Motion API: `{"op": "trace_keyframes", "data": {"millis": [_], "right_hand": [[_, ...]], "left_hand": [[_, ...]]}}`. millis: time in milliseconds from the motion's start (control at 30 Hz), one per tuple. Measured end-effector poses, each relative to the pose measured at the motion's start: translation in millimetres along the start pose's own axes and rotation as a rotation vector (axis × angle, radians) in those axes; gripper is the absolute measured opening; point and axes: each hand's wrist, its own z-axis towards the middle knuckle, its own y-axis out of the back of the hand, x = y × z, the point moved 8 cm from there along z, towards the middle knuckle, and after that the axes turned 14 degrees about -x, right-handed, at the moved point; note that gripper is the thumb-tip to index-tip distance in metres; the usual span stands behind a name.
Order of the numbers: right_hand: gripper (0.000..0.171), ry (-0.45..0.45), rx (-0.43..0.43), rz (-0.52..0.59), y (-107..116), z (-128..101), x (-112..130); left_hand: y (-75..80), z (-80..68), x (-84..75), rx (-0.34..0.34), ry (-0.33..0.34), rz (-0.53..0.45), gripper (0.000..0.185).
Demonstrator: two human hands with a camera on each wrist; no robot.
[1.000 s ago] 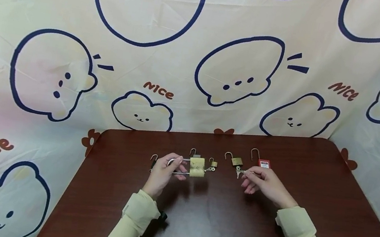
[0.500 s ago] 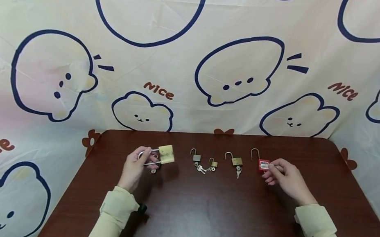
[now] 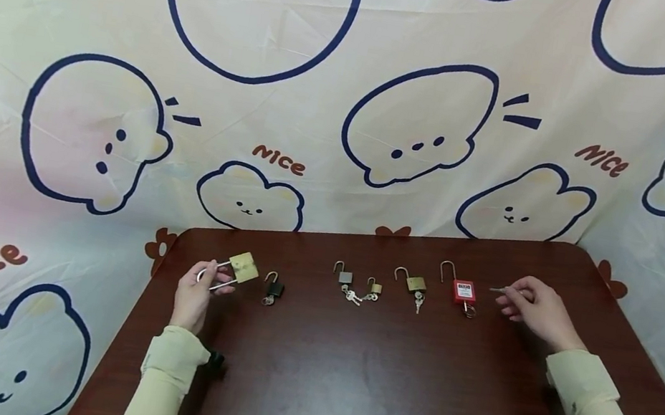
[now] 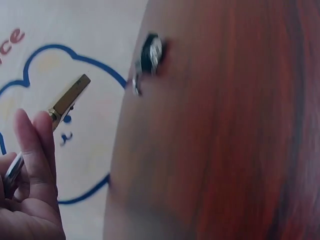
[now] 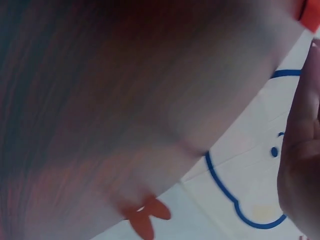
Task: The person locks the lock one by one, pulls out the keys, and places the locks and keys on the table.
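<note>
Since a second ago the left hand [image 3: 194,291] has carried the large brass long-shackle padlock [image 3: 243,266] from frame centre to the left end of the dark brown wooden table [image 3: 382,389], fingers curled round the steel shackle; the small black padlock [image 3: 274,290] is now uncovered beside it. Right hand [image 3: 534,311] has moved right of the red plastic padlock [image 3: 463,290], pinching a small silver key [image 3: 498,290] pointing left. So lock and key are now separated; lock's long axis runs lower-left to upper-right, body upper-right.

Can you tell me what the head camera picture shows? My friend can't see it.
A person's left hand holds a big brass padlock by its long shackle, while the right hand pinches a small key. Five smaller padlocks lie in a row on the brown table.
</note>
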Motion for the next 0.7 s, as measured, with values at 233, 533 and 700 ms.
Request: {"op": "trace_keyframes", "data": {"millis": [233,533,700], "right_hand": [[0.035,0.045,-0.108,-0.117,19,11,-22],[0.039,0.018,-0.144,-0.206,36,21,-45],[0.040,-0.037,-0.124,-0.185,39,27,-55]], "left_hand": [[20.8,10.9,9.4,-0.033,0.033,0.082,0.029],[27.4,21.1,20.9,-0.019,0.081,0.083,0.032],[30.4,24.7,26.1,-0.031,0.098,0.079,0.026]]}}
